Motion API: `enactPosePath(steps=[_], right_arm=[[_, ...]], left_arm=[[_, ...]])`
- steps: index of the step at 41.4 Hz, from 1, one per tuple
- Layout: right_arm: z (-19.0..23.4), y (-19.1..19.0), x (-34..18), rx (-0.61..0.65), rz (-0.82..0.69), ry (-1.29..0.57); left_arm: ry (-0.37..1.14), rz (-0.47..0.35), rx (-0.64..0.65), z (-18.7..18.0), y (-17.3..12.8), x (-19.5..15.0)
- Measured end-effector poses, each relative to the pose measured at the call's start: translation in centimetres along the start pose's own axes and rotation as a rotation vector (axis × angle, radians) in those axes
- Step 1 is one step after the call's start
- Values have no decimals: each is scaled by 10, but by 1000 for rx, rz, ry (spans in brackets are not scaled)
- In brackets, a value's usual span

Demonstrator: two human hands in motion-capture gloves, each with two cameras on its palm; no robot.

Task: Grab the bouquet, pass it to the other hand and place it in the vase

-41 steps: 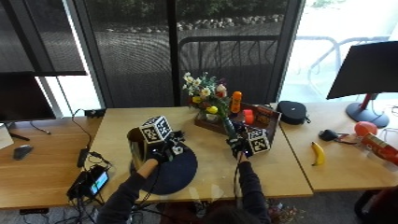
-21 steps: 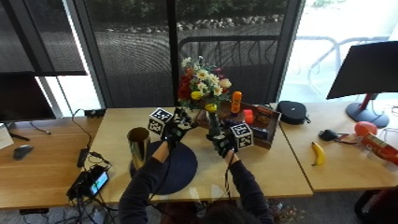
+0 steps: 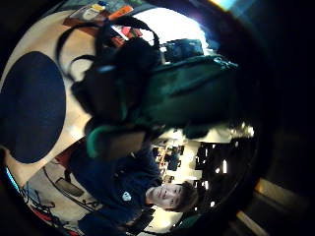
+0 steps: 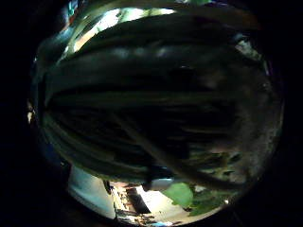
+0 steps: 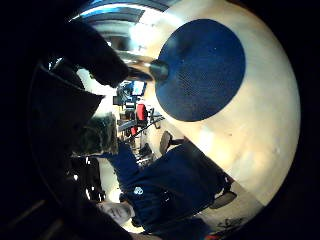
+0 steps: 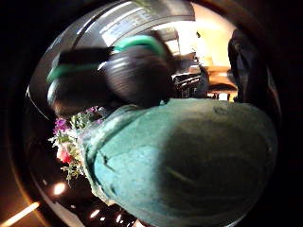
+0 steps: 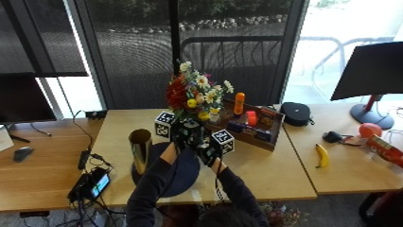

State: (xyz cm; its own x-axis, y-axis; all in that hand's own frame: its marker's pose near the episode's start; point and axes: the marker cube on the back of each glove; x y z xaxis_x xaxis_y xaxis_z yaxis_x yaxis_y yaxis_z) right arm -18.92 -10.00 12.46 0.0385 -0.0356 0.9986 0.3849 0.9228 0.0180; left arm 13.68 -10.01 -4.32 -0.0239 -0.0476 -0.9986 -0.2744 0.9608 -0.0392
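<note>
You are holding the mixed bouquet of red, yellow and white flowers [image 7: 194,97] upright in the air above the light wooden table [image 7: 264,161], both gloved hands meeting at its stems. Your left hand [image 7: 183,134] is curling its fingers round the green-wrapped stem bundle [image 6: 189,161] (dark stalks are filling its thumb side palm view), and your right hand [image 7: 207,150] is closing on the same bundle just beside and slightly below the left. The blooms are rising directly above the grip. Below and to the left of your hands, the tall gold metal vase [image 7: 140,149] is standing upright at the edge of the round dark blue mat [image 7: 179,175], apart from the bouquet.
</note>
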Motion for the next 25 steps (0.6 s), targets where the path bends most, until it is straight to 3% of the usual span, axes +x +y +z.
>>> enactPosePath(steps=[16,25], right_arm=[[9,-9,18,-63,-8,-17],[-5,7,8,-44,-35,17]], left_arm=[[-13,-14,167,-4,-13,-13],[-85,66,300,-19,2,29]])
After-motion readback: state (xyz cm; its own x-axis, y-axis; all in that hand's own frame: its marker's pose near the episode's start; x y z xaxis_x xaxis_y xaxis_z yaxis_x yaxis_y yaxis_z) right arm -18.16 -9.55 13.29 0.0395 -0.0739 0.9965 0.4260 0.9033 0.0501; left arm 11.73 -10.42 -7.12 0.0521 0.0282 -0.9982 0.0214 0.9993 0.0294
